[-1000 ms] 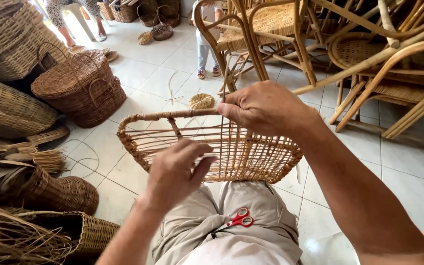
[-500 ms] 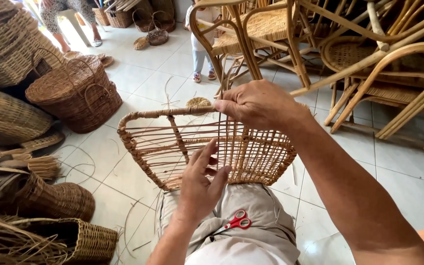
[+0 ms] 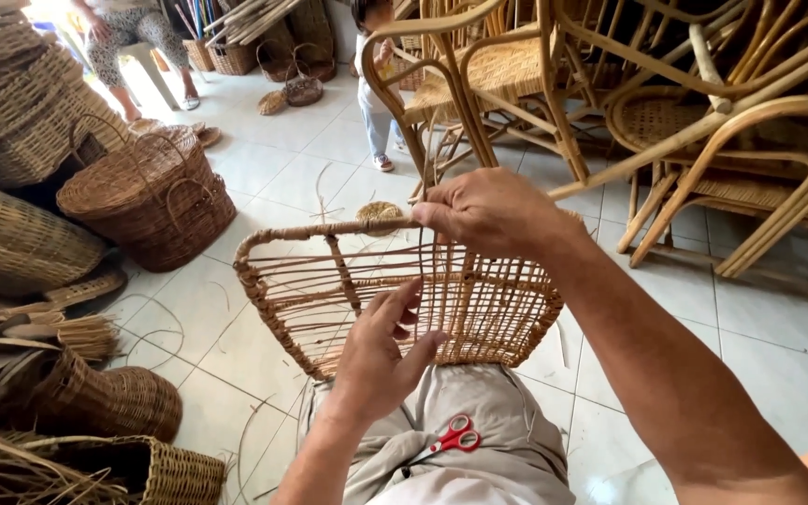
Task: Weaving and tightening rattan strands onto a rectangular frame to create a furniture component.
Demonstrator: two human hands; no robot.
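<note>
So, big stuff first: rattan chairs [image 3: 703, 122] stacked along the right, tiled floor [image 3: 778, 318] underneath, and a heap of woven baskets [image 3: 11, 140] on the left, plus a round lidded basket with handles [image 3: 147, 201]. Two other people standing at the back, only legs showing.

Then the half-woven wicker tray frame [image 3: 395, 295], propped upright on the lap, tilted a bit toward the camera. Right half filled with weave, left half just bare spokes and a wrapped rim. Looks light and fairly stiff at the rim, springy and snappable in the thin spokes, so probably best gripped by the wrapped rim rather than the loose strands.

Right hand [image 3: 493, 210] up at the top rim, fingers pressed together, pinching thin upright strands against the edge. Left hand [image 3: 381, 360] lower, in front of the weave, fingers loosely spread and touching the spokes, not really clamping anything.

Smallest: red-handled scissors [image 3: 455, 437] lying on the lap, and a little woven disc [image 3: 381, 215] on the floor beyond the rim.
</note>
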